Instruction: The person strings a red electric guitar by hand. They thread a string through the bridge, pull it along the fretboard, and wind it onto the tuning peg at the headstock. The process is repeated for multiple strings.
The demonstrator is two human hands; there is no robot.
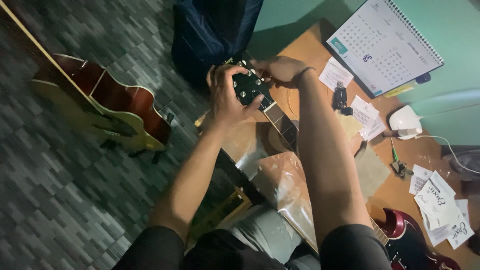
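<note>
A black guitar headstock (248, 86) with silver tuning posts lies over the near edge of a wooden table (307, 50). My left hand (226, 97) wraps around its left side, thumb across the face. My right hand (280, 69) grips the far end of the headstock at the tuners, a dark band on the wrist. The neck (281, 125) runs toward me under my right forearm. The dark red guitar body (407, 240) shows at the lower right.
A red acoustic guitar (107, 102) lies on the tiled floor at left. A dark bag (212, 30) stands behind the headstock. On the table sit a desk calendar (384, 42), paper string packets (440, 205), a white device (405, 122), a clear plastic bag (285, 182).
</note>
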